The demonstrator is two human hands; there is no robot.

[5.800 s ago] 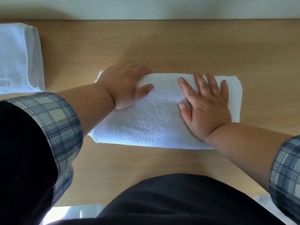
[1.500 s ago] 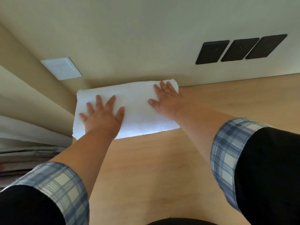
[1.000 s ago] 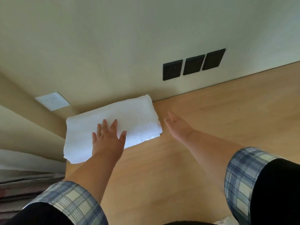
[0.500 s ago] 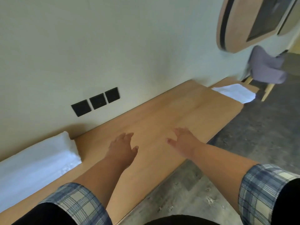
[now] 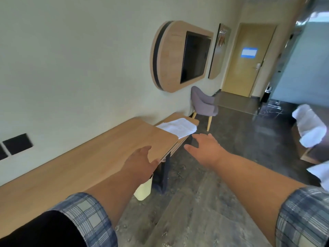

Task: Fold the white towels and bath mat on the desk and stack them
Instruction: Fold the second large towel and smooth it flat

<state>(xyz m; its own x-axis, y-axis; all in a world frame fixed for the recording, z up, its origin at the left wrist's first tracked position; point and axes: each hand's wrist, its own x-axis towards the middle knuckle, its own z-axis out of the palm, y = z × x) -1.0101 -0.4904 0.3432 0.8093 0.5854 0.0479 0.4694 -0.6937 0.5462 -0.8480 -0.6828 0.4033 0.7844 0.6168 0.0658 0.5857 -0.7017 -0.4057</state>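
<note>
My right grip (image 5: 204, 148) and left grip (image 5: 140, 164) are wide, empty; the white towel (image 5: 178, 127) lies ahead at the worktop's (image 5: 89, 166) far end, nearer the right.

The towel (image 5: 178, 128) is white, the desk (image 5: 80, 168) pale wood-grain. The sleeve cuffs (image 5: 85, 216) are blue-grey plaid, the chair (image 5: 204, 104) dusty purple, the floor (image 5: 195, 220) mottled dark grey.

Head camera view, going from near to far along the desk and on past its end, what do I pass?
In order: left hand → towel → chair → door.
</note>
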